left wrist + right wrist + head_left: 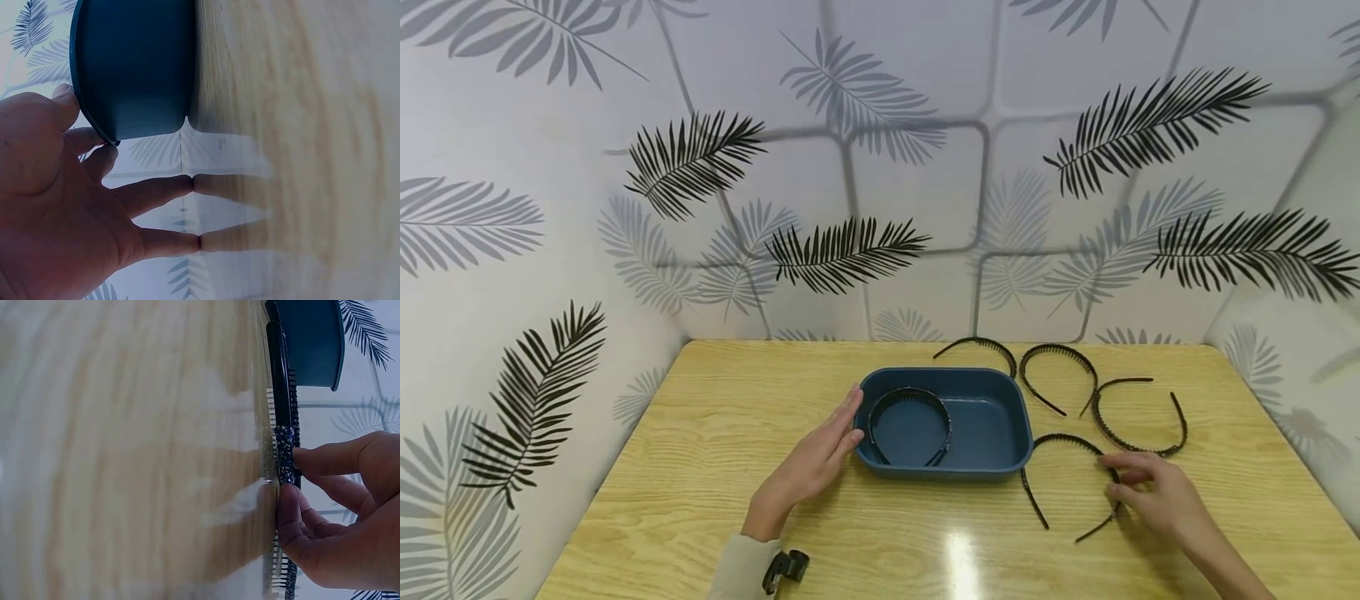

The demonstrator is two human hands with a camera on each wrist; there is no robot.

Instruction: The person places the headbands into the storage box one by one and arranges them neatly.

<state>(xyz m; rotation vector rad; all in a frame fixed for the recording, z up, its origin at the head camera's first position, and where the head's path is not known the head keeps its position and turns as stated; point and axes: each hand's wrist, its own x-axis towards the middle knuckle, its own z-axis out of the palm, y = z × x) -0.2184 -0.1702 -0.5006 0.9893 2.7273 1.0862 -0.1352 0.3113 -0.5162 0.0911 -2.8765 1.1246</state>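
A dark blue rectangular bin (940,472) stands on the table, with a toothed black headband (912,390) inside its left half. My left hand (811,467) rests against the bin's left end, its thumb and some fingers at the rim; two other fingers reach down to the tabletop in the left wrist view. My right hand (1165,500) pinches the right side of another black headband (1067,437), lying just right of the bin. Up close in the right wrist view, this headband (285,453) has a glittery dark surface and small teeth, held between thumb and fingers.
Behind and right of the bin lie more black headbands: one (977,340) at its back corner, another (1060,347) beside that, and a third (1180,417) farther right. The wood-grain table (715,417) meets a leaf-patterned wall covering (917,292) at the back.
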